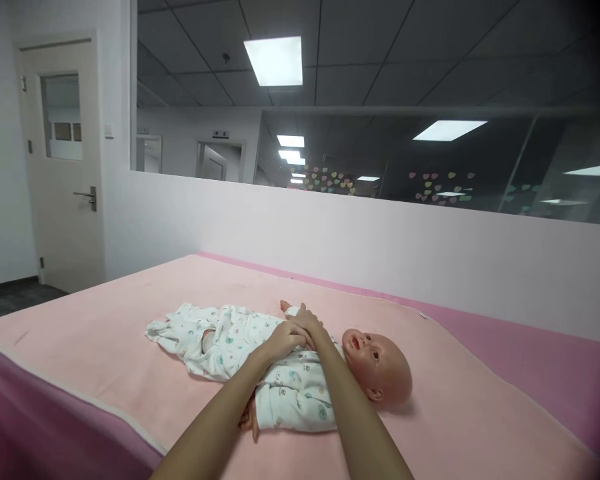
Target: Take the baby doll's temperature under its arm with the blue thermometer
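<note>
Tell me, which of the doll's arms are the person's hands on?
The far arm, stretched toward the wall; both hands rest by it on the doll's chest. The near arm lies untouched, its small hand sticking out beside the person's forearm.

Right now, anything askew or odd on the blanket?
Nothing stands out. The baby doll lies on its back on the pink blanket, romper on, with the left hand and right hand on its chest.

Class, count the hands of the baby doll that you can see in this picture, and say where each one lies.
2. One doll hand lies near the camera beside the left forearm; the other doll hand pokes out on the far side. None seems hidden.
</note>
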`<action>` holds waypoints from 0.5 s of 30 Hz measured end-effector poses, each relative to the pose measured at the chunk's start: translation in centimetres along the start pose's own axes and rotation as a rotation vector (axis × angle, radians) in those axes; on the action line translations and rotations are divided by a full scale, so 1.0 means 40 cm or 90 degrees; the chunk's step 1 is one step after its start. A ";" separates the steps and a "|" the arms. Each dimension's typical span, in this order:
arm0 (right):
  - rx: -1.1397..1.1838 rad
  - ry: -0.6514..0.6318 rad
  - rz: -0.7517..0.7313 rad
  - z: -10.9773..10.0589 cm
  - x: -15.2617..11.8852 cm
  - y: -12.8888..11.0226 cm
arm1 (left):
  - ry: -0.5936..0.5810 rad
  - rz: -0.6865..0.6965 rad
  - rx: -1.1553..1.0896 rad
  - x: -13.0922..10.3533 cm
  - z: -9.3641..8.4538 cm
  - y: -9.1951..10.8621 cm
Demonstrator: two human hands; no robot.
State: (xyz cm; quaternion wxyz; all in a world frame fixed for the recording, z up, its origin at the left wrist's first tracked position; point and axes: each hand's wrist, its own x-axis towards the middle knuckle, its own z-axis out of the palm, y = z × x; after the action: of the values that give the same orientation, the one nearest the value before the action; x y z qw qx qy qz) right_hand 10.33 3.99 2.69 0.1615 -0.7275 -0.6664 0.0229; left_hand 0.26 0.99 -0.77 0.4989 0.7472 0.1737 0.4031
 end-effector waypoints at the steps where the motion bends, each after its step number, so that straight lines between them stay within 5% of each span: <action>1: 0.012 -0.004 -0.002 0.008 0.005 0.007 | 0.017 -0.008 -0.023 0.002 0.002 0.000; 6: 0.036 -0.036 -0.031 0.038 0.013 0.028 | 0.303 -0.024 -0.121 0.019 -0.008 0.004; 9: 0.048 -0.033 -0.061 0.051 0.003 0.033 | 0.462 -0.045 -0.042 0.020 -0.031 0.010; 12: 0.063 0.000 -0.094 0.056 -0.013 0.034 | 0.498 -0.029 0.216 0.011 -0.050 0.019; 15: 0.071 0.027 -0.138 0.054 -0.029 0.033 | 0.412 0.003 0.469 0.004 -0.058 0.017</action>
State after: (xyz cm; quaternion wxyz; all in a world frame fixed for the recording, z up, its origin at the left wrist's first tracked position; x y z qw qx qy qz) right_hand 10.94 3.22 0.10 0.2174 -0.6411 -0.7355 0.0271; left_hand -1.52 2.20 0.33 0.1208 0.7110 0.4495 0.5271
